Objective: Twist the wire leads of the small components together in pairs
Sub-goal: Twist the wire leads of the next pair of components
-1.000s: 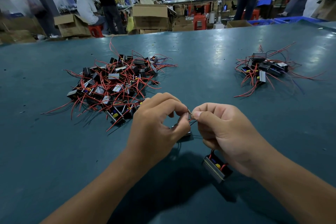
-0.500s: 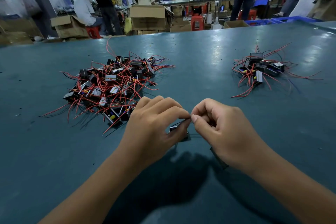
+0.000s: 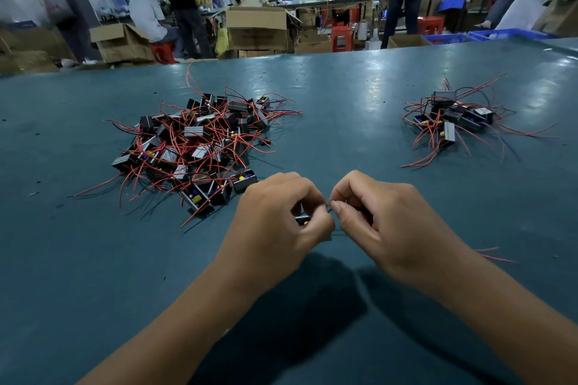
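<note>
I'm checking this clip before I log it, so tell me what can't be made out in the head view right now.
- Wire leads between the two hands: only a sliver shows; fingertips cover the twist.
- Component under the left hand: mostly hidden by its fingers.
- Whatever the right hand holds besides the leads: hidden by the hand; only red wire ends stick out beside the wrist.
- How many components the left pile holds: too tangled.

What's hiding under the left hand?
Under the left hand a small black component with a yellow spot peeks out between the fingers. Most of its body and wires are covered, so their shape cannot be seen.
</note>
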The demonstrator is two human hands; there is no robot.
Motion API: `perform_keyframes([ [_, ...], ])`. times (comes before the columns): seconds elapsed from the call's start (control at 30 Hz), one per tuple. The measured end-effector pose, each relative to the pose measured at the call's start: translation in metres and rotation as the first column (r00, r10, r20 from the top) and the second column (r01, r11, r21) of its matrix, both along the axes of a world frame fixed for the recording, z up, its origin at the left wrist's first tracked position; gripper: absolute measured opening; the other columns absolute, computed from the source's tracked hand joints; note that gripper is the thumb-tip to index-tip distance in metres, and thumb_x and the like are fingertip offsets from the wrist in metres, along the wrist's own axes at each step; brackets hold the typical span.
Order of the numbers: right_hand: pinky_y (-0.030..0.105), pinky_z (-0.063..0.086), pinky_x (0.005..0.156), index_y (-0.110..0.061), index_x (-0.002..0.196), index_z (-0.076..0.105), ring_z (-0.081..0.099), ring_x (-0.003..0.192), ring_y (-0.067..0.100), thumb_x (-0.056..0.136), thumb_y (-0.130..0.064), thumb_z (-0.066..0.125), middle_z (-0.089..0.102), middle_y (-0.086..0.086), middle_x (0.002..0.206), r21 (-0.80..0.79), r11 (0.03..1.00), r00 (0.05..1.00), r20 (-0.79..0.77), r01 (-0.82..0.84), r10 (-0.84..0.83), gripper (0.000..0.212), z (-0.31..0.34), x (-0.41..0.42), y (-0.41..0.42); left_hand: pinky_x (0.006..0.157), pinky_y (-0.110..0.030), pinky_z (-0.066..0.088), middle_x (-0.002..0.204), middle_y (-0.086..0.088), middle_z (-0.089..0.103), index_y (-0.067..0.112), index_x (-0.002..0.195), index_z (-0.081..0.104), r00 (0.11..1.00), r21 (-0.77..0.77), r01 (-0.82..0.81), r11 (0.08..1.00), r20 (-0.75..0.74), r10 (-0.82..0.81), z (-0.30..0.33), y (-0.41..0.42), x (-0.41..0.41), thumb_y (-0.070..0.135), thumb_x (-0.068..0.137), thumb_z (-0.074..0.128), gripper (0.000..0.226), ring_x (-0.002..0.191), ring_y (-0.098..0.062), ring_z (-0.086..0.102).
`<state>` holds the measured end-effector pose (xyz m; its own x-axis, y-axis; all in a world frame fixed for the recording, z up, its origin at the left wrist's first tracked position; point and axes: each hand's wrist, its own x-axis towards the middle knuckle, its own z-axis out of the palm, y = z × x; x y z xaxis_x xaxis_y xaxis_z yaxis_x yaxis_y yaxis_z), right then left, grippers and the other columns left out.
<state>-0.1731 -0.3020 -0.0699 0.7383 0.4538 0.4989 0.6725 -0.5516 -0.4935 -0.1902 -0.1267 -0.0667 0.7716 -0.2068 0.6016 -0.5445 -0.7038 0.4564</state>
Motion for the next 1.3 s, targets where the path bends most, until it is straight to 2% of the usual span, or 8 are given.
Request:
perform_keyframes([
  [0.07, 0.01, 0.029, 0.052, -0.02, 0.084, 0.059, 0.042, 0.051, 0.003, 0.091, -0.019, 0.06, 0.043, -0.014, 0.053, 0.017, 1.0, 1.0, -0.003, -0.017, 0.017, 0.007, 0.001, 0.001, -0.002, 0.059, -0.013, 0.033, 0.065, 0.009, 0.058, 0.013, 0.074, 0.068, 0.992, -0.094, 0.04, 0.995, -0.117, -0.051, 0.001, 0.0, 0.0, 0.02, 0.08, 0.062, 0.011, 0.061, -0.006, 0.05],
  [0.27, 0.011, 0.029, 0.054, -0.017, 0.08, 0.065, 0.04, 0.053, -0.004, 0.088, -0.022, 0.059, 0.037, -0.019, 0.054, -0.051, 0.998, 0.998, 0.052, -0.037, 0.039, 0.011, 0.0, 0.0, 0.001, 0.061, -0.025, 0.034, 0.072, 0.007, 0.05, 0.018, 0.079, 0.05, 0.966, 0.003, 0.1, 0.995, -0.24, -0.096, -0.007, 0.0, 0.001, 0.032, 0.087, 0.045, 0.017, 0.071, -0.011, 0.046],
  [0.63, 0.021, 0.028, 0.054, -0.013, 0.076, 0.062, 0.034, 0.059, 0.006, 0.088, -0.028, 0.053, 0.042, -0.015, 0.062, -0.126, 0.989, 0.99, 0.105, -0.079, 0.092, 0.021, 0.002, 0.0, -0.001, 0.054, -0.021, 0.029, 0.065, 0.008, 0.05, 0.026, 0.068, 0.047, 0.935, 0.032, 0.116, 0.993, -0.339, -0.099, -0.001, 0.002, 0.001, 0.033, 0.082, 0.045, 0.016, 0.062, -0.007, 0.044],
  [0.9, 0.028, 0.036, 0.054, -0.015, 0.077, 0.061, 0.035, 0.058, 0.005, 0.088, -0.028, 0.049, 0.051, -0.01, 0.064, -0.16, 0.982, 0.982, 0.148, -0.096, 0.12, 0.021, 0.006, -0.001, -0.002, 0.051, -0.043, 0.024, 0.06, -0.003, 0.039, 0.011, 0.065, 0.05, 0.735, -0.336, 0.089, 0.938, -0.613, -0.29, 0.005, 0.004, 0.002, 0.031, 0.079, 0.05, 0.024, 0.058, -0.018, 0.03],
  [1.03, 0.021, 0.03, 0.052, -0.014, 0.072, 0.059, 0.034, 0.055, 0.005, 0.085, -0.022, 0.055, 0.044, -0.012, 0.059, -0.103, 0.994, 0.988, 0.143, -0.046, 0.061, 0.017, 0.008, 0.005, -0.01, 0.048, -0.022, 0.026, 0.053, 0.013, 0.039, 0.016, 0.065, 0.05, 0.815, -0.219, 0.182, 0.959, -0.512, -0.272, 0.011, 0.011, 0.003, 0.026, 0.081, 0.048, 0.019, 0.049, -0.004, 0.031],
  [1.13, 0.013, 0.028, 0.048, -0.015, 0.067, 0.06, 0.033, 0.047, 0.003, 0.081, -0.014, 0.06, 0.043, -0.004, 0.052, 0.191, 0.981, 0.999, -0.027, 0.037, -0.032, 0.013, 0.011, 0.015, -0.026, 0.056, -0.03, 0.035, 0.059, 0.009, 0.049, 0.021, 0.066, 0.057, 0.872, -0.273, 0.135, 0.953, -0.425, -0.245, 0.016, 0.029, 0.012, 0.022, 0.081, 0.048, 0.017, 0.059, -0.009, 0.041],
  [1.23, 0.013, 0.027, 0.047, -0.016, 0.068, 0.061, 0.031, 0.047, 0.003, 0.082, -0.016, 0.061, 0.045, 0.002, 0.054, 0.134, 0.991, 0.999, -0.035, -0.002, 0.007, 0.014, 0.011, 0.013, -0.023, 0.061, -0.037, 0.038, 0.065, 0.001, 0.057, 0.021, 0.074, 0.065, 0.888, -0.346, 0.075, 0.935, -0.404, -0.221, 0.015, 0.031, 0.016, 0.025, 0.083, 0.054, 0.015, 0.064, -0.018, 0.046],
  [1.3, 0.014, 0.026, 0.047, -0.016, 0.069, 0.062, 0.03, 0.046, 0.004, 0.083, -0.018, 0.061, 0.044, 0.002, 0.052, 0.101, 0.995, 0.999, -0.04, -0.026, 0.03, 0.014, 0.008, 0.011, -0.018, 0.063, -0.03, 0.041, 0.072, 0.004, 0.06, 0.02, 0.086, 0.069, 0.923, -0.264, 0.129, 0.956, -0.321, -0.213, 0.011, 0.024, 0.013, 0.024, 0.086, 0.059, 0.011, 0.066, -0.01, 0.051],
])
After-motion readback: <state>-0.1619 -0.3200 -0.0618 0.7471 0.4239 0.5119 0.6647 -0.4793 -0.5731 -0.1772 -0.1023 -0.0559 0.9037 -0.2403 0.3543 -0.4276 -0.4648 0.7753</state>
